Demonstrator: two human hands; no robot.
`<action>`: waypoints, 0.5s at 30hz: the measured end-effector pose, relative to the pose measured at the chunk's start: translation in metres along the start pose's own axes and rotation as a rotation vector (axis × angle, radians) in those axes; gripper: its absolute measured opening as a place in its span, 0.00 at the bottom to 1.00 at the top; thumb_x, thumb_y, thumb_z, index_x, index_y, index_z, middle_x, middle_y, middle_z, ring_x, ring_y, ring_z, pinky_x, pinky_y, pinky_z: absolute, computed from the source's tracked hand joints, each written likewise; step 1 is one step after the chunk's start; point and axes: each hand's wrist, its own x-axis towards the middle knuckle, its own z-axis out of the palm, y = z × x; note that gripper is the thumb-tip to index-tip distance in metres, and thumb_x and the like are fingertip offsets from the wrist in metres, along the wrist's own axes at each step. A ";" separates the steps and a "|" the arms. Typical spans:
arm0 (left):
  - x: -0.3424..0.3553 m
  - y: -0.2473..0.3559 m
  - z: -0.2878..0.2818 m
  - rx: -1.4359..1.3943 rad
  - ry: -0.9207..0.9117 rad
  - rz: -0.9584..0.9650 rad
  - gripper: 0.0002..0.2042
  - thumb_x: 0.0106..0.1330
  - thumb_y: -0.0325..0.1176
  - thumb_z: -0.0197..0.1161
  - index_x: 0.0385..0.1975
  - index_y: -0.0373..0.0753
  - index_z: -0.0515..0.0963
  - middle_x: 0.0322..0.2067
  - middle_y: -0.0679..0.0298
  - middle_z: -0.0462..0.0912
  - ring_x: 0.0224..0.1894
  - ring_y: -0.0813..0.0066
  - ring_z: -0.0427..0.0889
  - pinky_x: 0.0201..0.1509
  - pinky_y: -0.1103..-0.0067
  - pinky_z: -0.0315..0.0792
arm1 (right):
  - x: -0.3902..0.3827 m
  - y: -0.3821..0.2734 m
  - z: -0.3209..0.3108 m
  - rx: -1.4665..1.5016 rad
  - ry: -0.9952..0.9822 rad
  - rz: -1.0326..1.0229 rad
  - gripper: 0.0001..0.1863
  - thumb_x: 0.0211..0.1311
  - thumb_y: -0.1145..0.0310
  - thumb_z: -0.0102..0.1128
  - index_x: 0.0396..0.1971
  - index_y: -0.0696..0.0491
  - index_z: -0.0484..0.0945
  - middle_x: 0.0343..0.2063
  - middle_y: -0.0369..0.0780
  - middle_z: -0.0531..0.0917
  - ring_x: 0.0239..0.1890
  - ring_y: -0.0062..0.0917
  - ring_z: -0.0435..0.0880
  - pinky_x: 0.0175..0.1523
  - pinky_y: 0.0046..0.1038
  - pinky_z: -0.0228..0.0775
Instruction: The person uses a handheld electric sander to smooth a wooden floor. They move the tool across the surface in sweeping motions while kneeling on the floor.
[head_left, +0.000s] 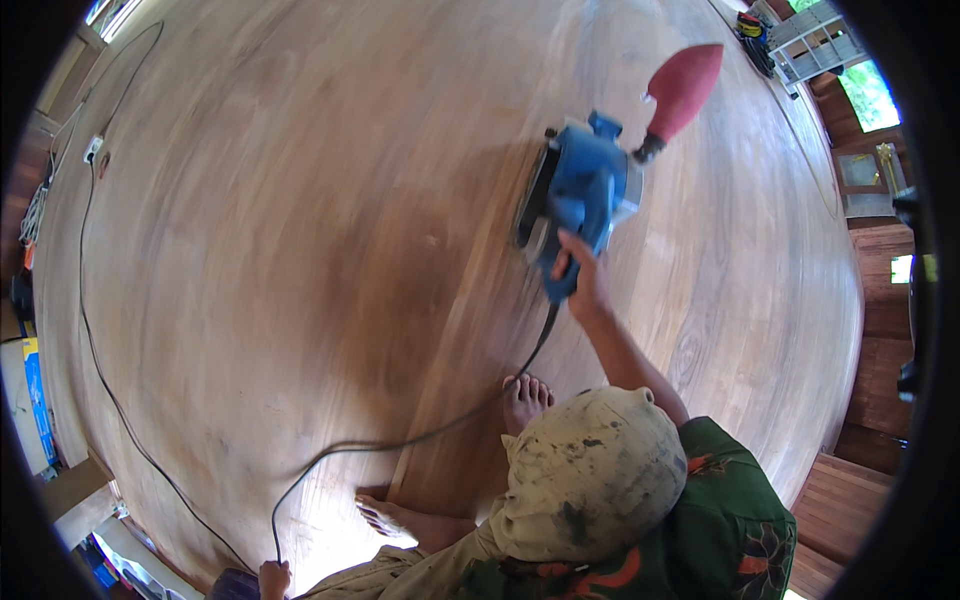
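My right hand (587, 283) is wrapped round the rear handle of a blue belt sander (580, 180) on the wooden floor (300, 250). From the sander's right side sticks out a red dust bag (685, 90). A black power cord (350, 447) leaves the handle and curves across the boards to the lower left. There my left hand (274, 578), partly cut off by the lower edge, is closed on that cord. My bare feet (525, 402) rest on the boards, below and left of the sander.
A white socket block (93, 150) lies at far left, with a dark cord running down from it. A metal ladder (815, 45) and coiled items (752, 30) are at the far right. A blue and yellow box (40, 400) stands at the left edge. Wooden walls (885, 350) border the right.
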 end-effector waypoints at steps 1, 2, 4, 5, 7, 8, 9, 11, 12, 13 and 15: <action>-0.007 0.010 -0.002 -0.072 0.037 -0.033 0.20 0.70 0.48 0.64 0.28 0.36 0.88 0.28 0.47 0.88 0.38 0.43 0.88 0.50 0.56 0.78 | 0.023 -0.006 0.002 -0.019 0.013 -0.056 0.13 0.61 0.65 0.73 0.24 0.51 0.77 0.15 0.36 0.77 0.15 0.24 0.75 0.24 0.28 0.67; -0.012 0.023 -0.006 -0.156 0.106 0.035 0.19 0.70 0.46 0.64 0.27 0.36 0.88 0.28 0.48 0.88 0.38 0.43 0.87 0.49 0.55 0.77 | 0.048 -0.014 0.004 -0.041 0.040 -0.110 0.13 0.60 0.65 0.74 0.22 0.50 0.77 0.14 0.36 0.77 0.14 0.23 0.74 0.22 0.28 0.66; -0.020 0.055 -0.017 -0.257 0.235 0.178 0.16 0.71 0.42 0.64 0.26 0.38 0.86 0.29 0.51 0.87 0.38 0.46 0.85 0.47 0.56 0.75 | 0.101 -0.039 0.003 -0.056 0.014 -0.159 0.13 0.59 0.64 0.74 0.25 0.51 0.77 0.15 0.36 0.77 0.14 0.23 0.74 0.21 0.27 0.65; -0.026 0.069 -0.022 -0.272 0.270 0.212 0.16 0.71 0.42 0.64 0.25 0.38 0.86 0.29 0.51 0.87 0.37 0.47 0.85 0.46 0.57 0.75 | 0.127 -0.053 0.003 -0.052 0.012 -0.134 0.14 0.59 0.63 0.74 0.28 0.52 0.77 0.16 0.36 0.76 0.14 0.23 0.73 0.20 0.28 0.65; -0.035 0.094 -0.026 -0.305 0.355 0.296 0.16 0.70 0.42 0.65 0.24 0.38 0.86 0.28 0.51 0.87 0.37 0.48 0.85 0.45 0.59 0.75 | 0.169 -0.075 0.002 -0.084 -0.050 -0.134 0.13 0.60 0.63 0.73 0.29 0.52 0.76 0.17 0.35 0.75 0.15 0.22 0.73 0.22 0.28 0.66; -0.039 0.103 -0.026 -0.340 0.348 0.319 0.14 0.71 0.40 0.64 0.25 0.38 0.86 0.31 0.53 0.87 0.39 0.49 0.85 0.46 0.59 0.75 | 0.184 -0.084 0.004 -0.088 -0.065 -0.131 0.13 0.61 0.63 0.72 0.28 0.51 0.75 0.18 0.35 0.74 0.17 0.22 0.73 0.24 0.28 0.67; -0.043 0.109 -0.025 -0.367 0.342 0.324 0.14 0.71 0.40 0.64 0.26 0.38 0.86 0.30 0.52 0.87 0.38 0.49 0.85 0.45 0.59 0.75 | 0.194 -0.088 0.004 -0.092 -0.062 -0.141 0.13 0.63 0.63 0.71 0.28 0.50 0.74 0.18 0.34 0.73 0.18 0.21 0.73 0.25 0.28 0.67; -0.048 0.114 -0.017 -0.406 0.344 0.352 0.14 0.71 0.40 0.65 0.26 0.37 0.86 0.29 0.52 0.87 0.36 0.50 0.85 0.43 0.60 0.75 | 0.201 -0.090 0.007 -0.076 -0.040 -0.138 0.13 0.62 0.63 0.71 0.28 0.51 0.75 0.18 0.35 0.74 0.18 0.22 0.73 0.25 0.28 0.68; -0.051 0.113 -0.014 -0.436 0.304 0.289 0.14 0.71 0.40 0.65 0.26 0.38 0.86 0.29 0.53 0.87 0.36 0.50 0.85 0.44 0.60 0.75 | 0.198 -0.086 0.008 -0.062 -0.032 -0.152 0.13 0.61 0.64 0.71 0.28 0.53 0.76 0.18 0.36 0.75 0.17 0.23 0.73 0.24 0.29 0.68; -0.051 0.110 -0.009 -0.469 0.259 0.238 0.14 0.71 0.40 0.65 0.25 0.39 0.87 0.28 0.54 0.87 0.36 0.51 0.85 0.45 0.60 0.74 | 0.192 -0.083 0.008 -0.049 -0.012 -0.177 0.13 0.60 0.64 0.72 0.27 0.54 0.76 0.17 0.37 0.75 0.16 0.24 0.74 0.23 0.30 0.68; -0.049 0.103 -0.001 -0.489 0.202 0.175 0.15 0.71 0.41 0.65 0.24 0.40 0.87 0.27 0.54 0.87 0.36 0.50 0.85 0.46 0.59 0.74 | 0.170 -0.072 0.001 -0.055 0.013 -0.166 0.13 0.60 0.63 0.72 0.26 0.53 0.76 0.16 0.37 0.76 0.16 0.24 0.74 0.24 0.29 0.68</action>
